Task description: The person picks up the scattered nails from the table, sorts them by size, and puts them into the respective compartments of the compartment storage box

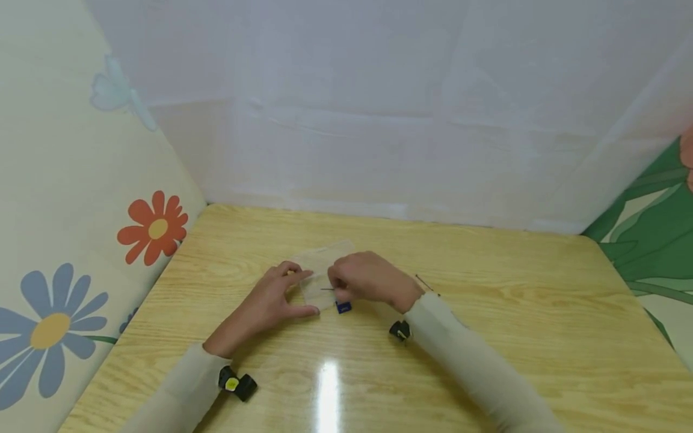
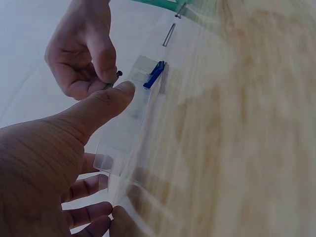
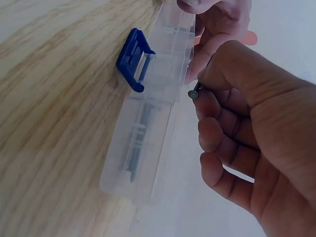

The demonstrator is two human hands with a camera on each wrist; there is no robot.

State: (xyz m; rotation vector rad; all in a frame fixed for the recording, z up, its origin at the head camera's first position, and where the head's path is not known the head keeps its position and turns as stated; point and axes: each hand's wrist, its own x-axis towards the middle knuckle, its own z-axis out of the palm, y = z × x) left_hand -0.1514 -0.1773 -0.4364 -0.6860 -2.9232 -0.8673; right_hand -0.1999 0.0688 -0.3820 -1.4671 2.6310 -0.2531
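A clear plastic box with a blue latch lies on the table. My left hand holds its left end, with the thumb along the near side and the other fingers at the far side. Over the box, my right hand pinches a dark nail between thumb and index finger; the nail's flat head sticks out. The right hand's other fingers curl loosely. Through the cloudy wall, several nails show inside one compartment of the box. How far the lid is raised is hard to tell.
Beyond the right wrist, loose nails lie on the wooden table. A white sheet stands behind the table, and flower-printed panels flank it. Each wrist wears a small black camera.
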